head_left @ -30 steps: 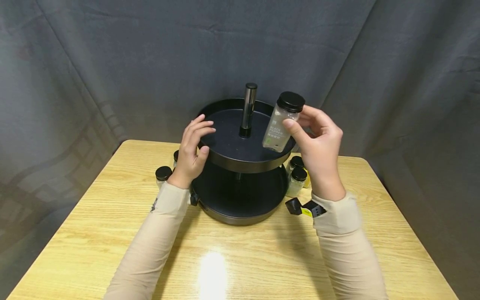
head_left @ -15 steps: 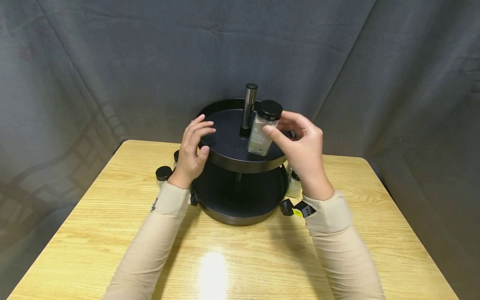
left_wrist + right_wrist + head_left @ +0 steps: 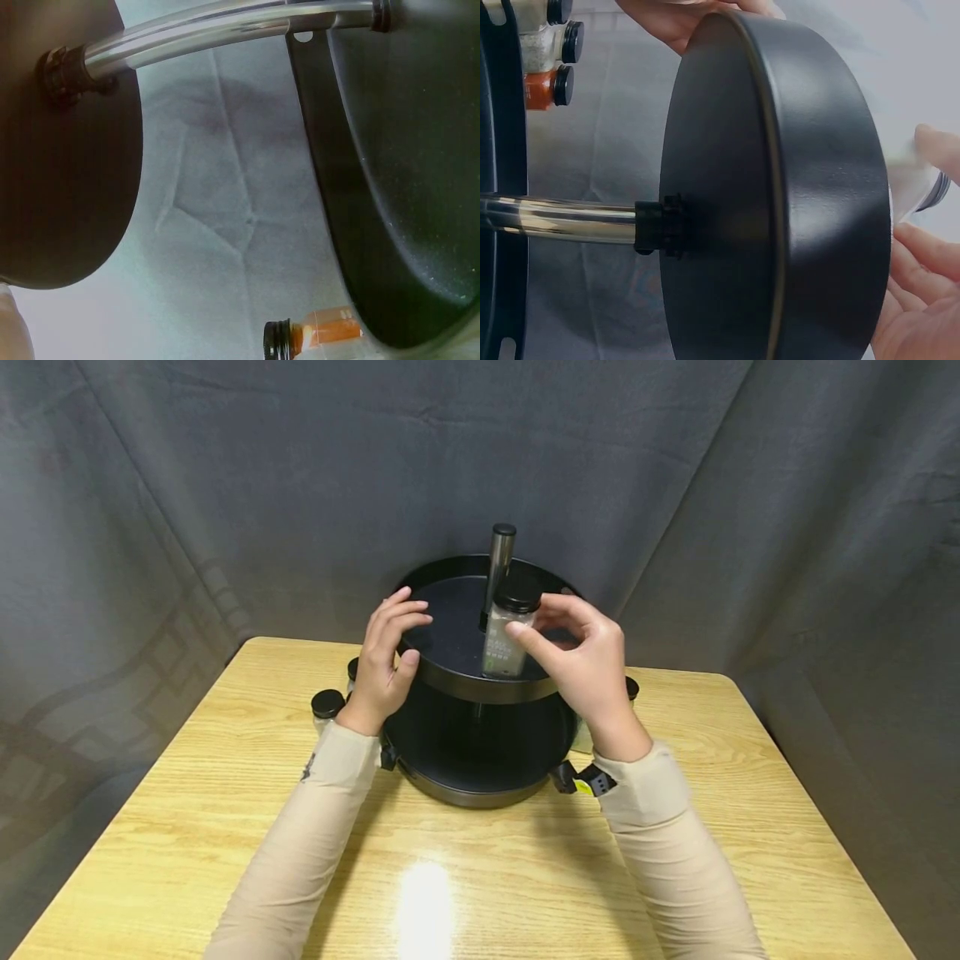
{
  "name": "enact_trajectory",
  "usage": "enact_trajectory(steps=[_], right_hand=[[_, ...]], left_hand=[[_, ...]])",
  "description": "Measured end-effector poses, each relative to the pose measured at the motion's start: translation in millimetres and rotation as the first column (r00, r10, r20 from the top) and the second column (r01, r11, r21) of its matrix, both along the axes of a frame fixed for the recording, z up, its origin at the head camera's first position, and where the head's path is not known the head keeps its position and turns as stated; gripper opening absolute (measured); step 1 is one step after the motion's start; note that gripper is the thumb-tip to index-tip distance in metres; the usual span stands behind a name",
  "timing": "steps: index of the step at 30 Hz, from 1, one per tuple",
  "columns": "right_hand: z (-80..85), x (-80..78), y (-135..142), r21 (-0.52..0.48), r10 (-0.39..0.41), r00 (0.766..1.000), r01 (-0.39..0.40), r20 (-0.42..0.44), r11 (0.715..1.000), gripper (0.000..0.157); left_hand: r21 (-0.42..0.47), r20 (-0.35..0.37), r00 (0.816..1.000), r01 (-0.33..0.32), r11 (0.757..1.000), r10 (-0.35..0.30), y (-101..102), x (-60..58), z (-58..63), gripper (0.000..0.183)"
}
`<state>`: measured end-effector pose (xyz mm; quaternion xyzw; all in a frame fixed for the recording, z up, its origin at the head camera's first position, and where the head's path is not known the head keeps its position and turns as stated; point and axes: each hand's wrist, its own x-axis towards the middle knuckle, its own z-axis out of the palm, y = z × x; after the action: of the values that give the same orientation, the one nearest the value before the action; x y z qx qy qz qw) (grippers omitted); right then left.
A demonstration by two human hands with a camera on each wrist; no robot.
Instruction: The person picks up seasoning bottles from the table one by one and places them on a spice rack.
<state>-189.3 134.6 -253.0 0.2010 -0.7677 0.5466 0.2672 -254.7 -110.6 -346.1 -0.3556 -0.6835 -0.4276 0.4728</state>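
A clear square spice jar [image 3: 504, 647] with a black lid and a black pepper label is pinched between the thumb and fingers of my right hand [image 3: 588, 664]. It stands over the front part of the upper tray [image 3: 450, 631] of a black two-tier turntable, just in front of the metal post [image 3: 498, 564]. Whether its base touches the tray cannot be told. My left hand [image 3: 384, 652] is at the upper tray's left rim, fingers loosely extended and holding nothing. In the right wrist view, the jar [image 3: 909, 187] shows partly behind the tray's edge.
Below is the wider lower tray [image 3: 468, 789]. Black-lidded jars stand left of it, one a lid [image 3: 327, 703] beside my left wrist. Another lid [image 3: 632, 687] shows behind my right wrist. The left wrist view has a jar with orange contents [image 3: 334, 331]. A grey curtain [image 3: 337, 485] hangs behind.
My right hand has moved left and downward with the jar, from the upper tray's right side to near the post, and the jar is more upright. The left hand has stayed put.
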Motion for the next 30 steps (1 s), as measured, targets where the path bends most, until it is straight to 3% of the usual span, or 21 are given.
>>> enact_trajectory(steps=[30], right_hand=[[-9.3,0.0,-4.9,0.085,0.025,0.999,-0.022,-0.029,0.996,0.038]], left_hand=[[0.006,-0.003,1.0,-0.006,1.0,0.006,-2.8,0.4,-0.8,0.066]])
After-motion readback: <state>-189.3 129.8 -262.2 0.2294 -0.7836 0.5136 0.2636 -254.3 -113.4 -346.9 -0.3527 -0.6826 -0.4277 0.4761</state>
